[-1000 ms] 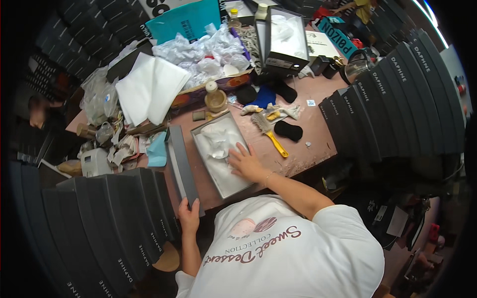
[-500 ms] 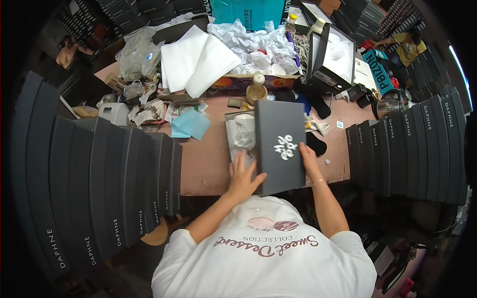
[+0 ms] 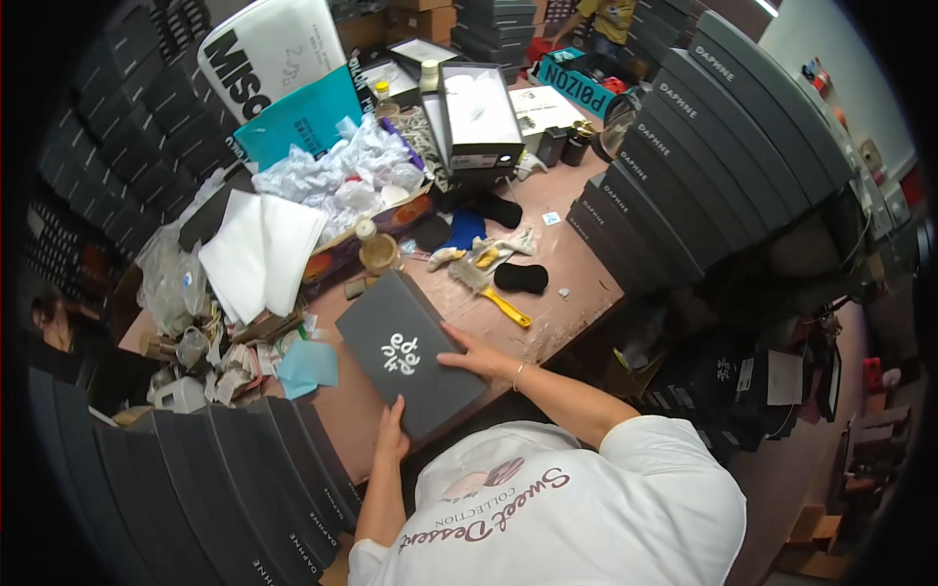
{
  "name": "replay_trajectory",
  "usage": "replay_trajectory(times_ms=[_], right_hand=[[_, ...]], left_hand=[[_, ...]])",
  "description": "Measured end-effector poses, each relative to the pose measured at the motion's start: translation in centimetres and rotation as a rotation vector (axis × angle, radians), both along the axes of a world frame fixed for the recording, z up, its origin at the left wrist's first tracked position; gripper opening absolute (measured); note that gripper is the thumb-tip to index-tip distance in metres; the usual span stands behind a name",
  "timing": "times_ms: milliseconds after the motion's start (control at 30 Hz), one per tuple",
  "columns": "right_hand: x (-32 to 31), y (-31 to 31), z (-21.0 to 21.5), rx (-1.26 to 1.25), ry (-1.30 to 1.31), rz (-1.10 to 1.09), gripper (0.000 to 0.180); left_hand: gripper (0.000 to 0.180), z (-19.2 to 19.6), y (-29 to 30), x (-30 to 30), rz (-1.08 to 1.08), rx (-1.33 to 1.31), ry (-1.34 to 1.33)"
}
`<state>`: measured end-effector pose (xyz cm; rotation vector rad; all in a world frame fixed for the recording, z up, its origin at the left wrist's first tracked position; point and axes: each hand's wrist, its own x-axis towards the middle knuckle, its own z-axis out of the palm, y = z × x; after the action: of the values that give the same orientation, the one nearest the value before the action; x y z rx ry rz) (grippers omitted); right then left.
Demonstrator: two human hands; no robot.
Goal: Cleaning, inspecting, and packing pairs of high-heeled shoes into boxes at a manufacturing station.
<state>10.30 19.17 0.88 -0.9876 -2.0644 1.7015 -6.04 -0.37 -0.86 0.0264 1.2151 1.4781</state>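
A dark grey shoe box [image 3: 422, 332] with white lettering on its lid lies at an angle at the front of the pinkish table. The lid covers it, hiding whatever is inside. My left hand [image 3: 393, 430] is closed on its near left edge, fingers partly hidden. On the opposite side my right hand [image 3: 477, 355] grips the right edge, some fingers resting on the lid. Just beyond the box lies a brush [image 3: 500, 301] with a yellow handle, beside a black pad [image 3: 521, 279].
Tall stacks of dark shoe boxes stand left [image 3: 225, 479] and right [image 3: 713, 146]. Behind are a carton of crumpled white paper [image 3: 342, 176], white sheets [image 3: 259, 254], a pump bottle [image 3: 376, 249] and an open shoe box [image 3: 481, 112]. Another person [image 3: 608, 24] is at the back.
The lid has come down over the open box with its white paper. My left hand has moved onto the box's edge. The view has turned right, uncovering the brush.
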Motion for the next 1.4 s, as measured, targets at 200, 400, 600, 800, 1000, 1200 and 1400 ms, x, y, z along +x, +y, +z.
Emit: replay_trajectory(times_ms=[200,400,600,800,1000,1200,1400], right_hand=[[8.2,1.7,22.1,0.533,0.197,-0.009,0.088],[21.9,4.2,39.0,1.550,0.304,-0.399,0.070],[37.8,9.7,58.7,0.902,0.717,-0.793,0.043],[49.8,20.0,54.9,0.639,0.626,-0.676,0.038],[42.7,8.6,48.4,1.182,1.138,-0.867,0.041],[16.7,11.1,30.1,0.828,0.028,-0.186,0.043],[8.4,31.8,14.9,0.010,0.366,-0.770,0.064]], left_hand=[[0.060,12.6,9.7,4.3,-0.051,0.503,-0.085],[0.060,32.0,23.1,13.5,-0.401,1.022,-0.003],[0.067,47.3,27.7,25.4,-0.743,1.443,0.580],[0.058,37.5,29.2,24.6,-1.022,1.305,0.939],[0.048,18.4,21.6,12.7,-0.970,0.573,0.718],[0.068,8.5,11.7,6.4,-0.957,0.110,0.841],[0.085,-3.0,10.5,0.7,-0.584,-0.460,1.243]])
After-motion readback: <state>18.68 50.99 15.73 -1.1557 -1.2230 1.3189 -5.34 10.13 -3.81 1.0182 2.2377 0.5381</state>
